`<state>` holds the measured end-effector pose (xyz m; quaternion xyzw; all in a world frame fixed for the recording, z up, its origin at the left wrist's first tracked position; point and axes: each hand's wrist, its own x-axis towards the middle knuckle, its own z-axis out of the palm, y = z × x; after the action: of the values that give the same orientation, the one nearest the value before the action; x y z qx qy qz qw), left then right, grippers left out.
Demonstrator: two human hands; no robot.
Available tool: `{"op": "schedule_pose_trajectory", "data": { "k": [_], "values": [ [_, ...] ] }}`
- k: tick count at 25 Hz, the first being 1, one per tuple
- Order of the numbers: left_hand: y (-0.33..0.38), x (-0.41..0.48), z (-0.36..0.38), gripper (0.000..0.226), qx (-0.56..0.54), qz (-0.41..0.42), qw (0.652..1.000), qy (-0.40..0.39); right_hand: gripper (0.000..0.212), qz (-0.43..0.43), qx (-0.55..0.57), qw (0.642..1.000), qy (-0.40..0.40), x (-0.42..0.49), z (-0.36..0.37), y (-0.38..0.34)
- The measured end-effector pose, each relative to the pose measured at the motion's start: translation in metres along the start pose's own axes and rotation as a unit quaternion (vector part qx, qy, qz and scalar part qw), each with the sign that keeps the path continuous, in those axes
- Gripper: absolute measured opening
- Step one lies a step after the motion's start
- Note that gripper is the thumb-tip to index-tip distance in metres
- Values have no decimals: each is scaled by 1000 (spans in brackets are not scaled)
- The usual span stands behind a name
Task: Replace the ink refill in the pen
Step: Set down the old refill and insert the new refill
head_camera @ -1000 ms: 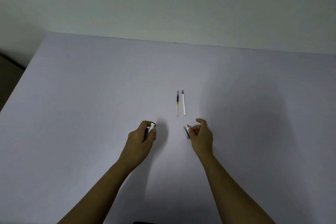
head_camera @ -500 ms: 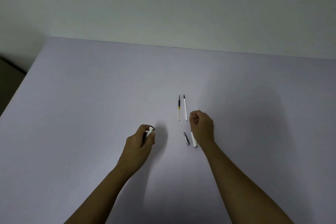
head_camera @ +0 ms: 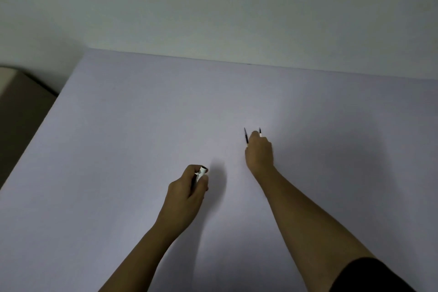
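Note:
My left hand is closed around the white pen barrel, whose open end sticks up past my thumb. My right hand reaches forward with curled fingers and lies over the two refills on the table. Only their dark tips show beyond my fingers: the dark-tipped refill to the left of my forefinger and the white refill to its right. My hand hides whether the fingers pinch either refill. The small pen parts laid down earlier are out of sight under my right wrist.
The work surface is a plain pale lilac table that meets a pale wall at its far edge. Past the table's left edge a brown box or cabinet stands lower down.
My right hand has let go of the silver tip and the white piece near the front and moved forward onto the refills. The two refill tips now lie farther apart. My left hand has kept its hold.

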<state>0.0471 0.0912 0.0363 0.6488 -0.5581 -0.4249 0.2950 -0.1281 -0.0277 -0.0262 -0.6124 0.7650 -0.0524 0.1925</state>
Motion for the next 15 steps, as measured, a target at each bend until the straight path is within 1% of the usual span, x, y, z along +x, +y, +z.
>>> {"op": "schedule_pose_trajectory", "data": {
  "k": [2,4,5,6,7,9,10,12,13,14,15],
  "values": [
    [0,-1,-2,19,-1,-3,1000,-2,18,12,26,999,-22,-1,-4,-4],
    [3,-1,-4,19,-8,-4,1000,-4,24,9,83,996,-38,-7,-11,-7],
    [5,0,-4,18,-12,-4,1000,-8,25,11,140,989,-40,-11,-16,-8],
    [8,0,-4,17,-13,-1,1000,-13,25,22,222,974,-43,-18,-23,-8],
    [11,1,-4,17,-12,4,1000,-17,24,43,322,944,-52,-27,-30,-9],
    [18,2,-4,10,-11,20,999,-23,16,82,522,847,-60,-48,-48,-8],
    [23,1,-4,8,-10,29,999,-26,10,87,592,800,-52,-58,-57,-5],
    [33,-1,-4,10,-5,54,998,-32,7,80,683,725,-33,-77,-75,1],
    [39,-2,-3,13,-1,66,997,-33,8,73,709,701,-29,-85,-83,2],
    [44,-3,-1,16,6,78,996,-32,8,65,721,690,-28,-91,-90,4],
    [48,-4,1,19,12,87,996,-29,9,58,722,689,-30,-97,-95,4]
  ]
}}
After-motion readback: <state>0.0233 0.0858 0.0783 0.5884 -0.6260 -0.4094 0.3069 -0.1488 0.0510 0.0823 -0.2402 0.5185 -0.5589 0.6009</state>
